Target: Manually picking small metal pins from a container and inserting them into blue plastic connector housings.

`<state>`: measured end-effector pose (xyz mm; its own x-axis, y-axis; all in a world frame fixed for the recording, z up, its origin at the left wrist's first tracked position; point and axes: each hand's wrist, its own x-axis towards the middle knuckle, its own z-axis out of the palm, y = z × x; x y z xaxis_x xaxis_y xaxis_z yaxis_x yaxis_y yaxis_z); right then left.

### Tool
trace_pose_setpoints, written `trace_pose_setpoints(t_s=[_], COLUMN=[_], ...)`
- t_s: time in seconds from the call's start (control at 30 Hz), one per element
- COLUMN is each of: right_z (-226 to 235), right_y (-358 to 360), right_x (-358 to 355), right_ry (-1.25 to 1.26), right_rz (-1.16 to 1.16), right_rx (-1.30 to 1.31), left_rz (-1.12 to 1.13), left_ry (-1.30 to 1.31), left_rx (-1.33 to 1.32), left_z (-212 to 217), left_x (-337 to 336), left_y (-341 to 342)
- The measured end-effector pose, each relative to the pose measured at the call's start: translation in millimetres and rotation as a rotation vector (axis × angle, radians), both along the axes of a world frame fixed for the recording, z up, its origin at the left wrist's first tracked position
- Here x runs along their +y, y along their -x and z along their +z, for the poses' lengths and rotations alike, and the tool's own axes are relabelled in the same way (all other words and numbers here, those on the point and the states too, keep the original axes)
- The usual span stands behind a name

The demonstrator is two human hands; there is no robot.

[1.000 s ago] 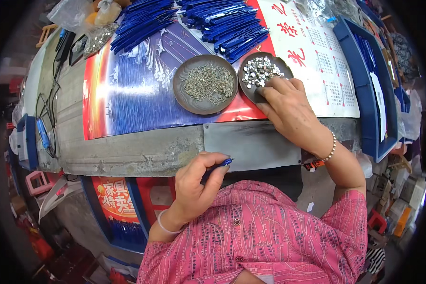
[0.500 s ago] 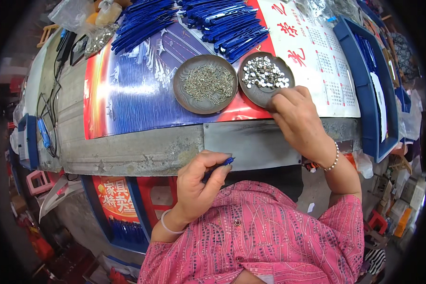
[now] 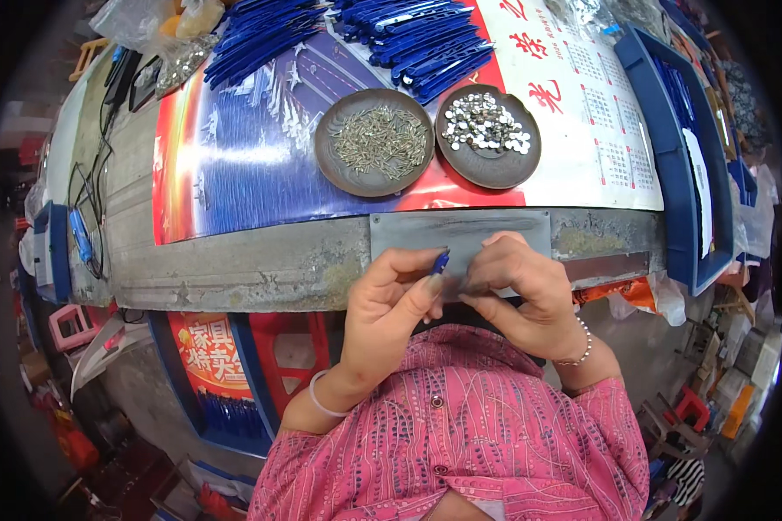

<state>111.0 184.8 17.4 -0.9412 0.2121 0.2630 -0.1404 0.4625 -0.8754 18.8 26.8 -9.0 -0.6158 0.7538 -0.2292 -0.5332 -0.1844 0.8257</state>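
My left hand (image 3: pixel 394 300) pinches a slim dark-blue piece (image 3: pixel 441 260) between thumb and fingertips, with one end poking out at the top. Close beside it, my right hand (image 3: pixel 525 295) has its thumb and fingers drawn together; whatever they hold is too small or hidden to make out. Both hands hover over the near table edge, by a grey metal plate (image 3: pixel 408 233). Beyond them stand two round dark dishes. The left dish (image 3: pixel 330 165) holds many thin metal pins, and the right dish (image 3: pixel 495 174) holds small shiny round discs.
Piles of long blue pieces (image 3: pixel 265 39) lie at the back on a printed poster (image 3: pixel 261 204). A blue tray (image 3: pixel 673 174) stands at the right, holding more blue pieces. Cables (image 3: pixel 105 165) run along the left. Below the table edge is another blue tray (image 3: pixel 161 369).
My right hand has left the rim of the disc dish and come down and left, beside my left hand. The left hand has risen slightly, still pinching the blue piece.
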Motion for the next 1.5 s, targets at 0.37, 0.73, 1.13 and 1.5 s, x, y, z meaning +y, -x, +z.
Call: trace_pose_setpoints(t_s=[0.37, 0.73, 1.13, 1.5], right_z=[-3.1, -10.5, -22.7, -24.3], right_y=[3.7, 6.8, -2.0, -1.5], right_x=[-11.7, -14.2, -12.9, -36.6], right_ry=[-0.053, -0.090, 0.496, 0.614], right_rz=[-0.119, -0.160, -0.114, -0.257], right_rx=[0.109, 0.136, 0.030, 0.073], left_rz=[-0.039, -0.046, -0.114, 0.045], left_ry=[-0.061, -0.123, -0.193, -0.131], left_rx=[-0.096, -0.098, -0.013, 0.400], left_z=[-6.5, -11.9, -13.1, -12.0], left_x=[-2.0, -1.5, -0.5, 0.7], left_y=[-10.2, -12.6, -13.3, -22.1])
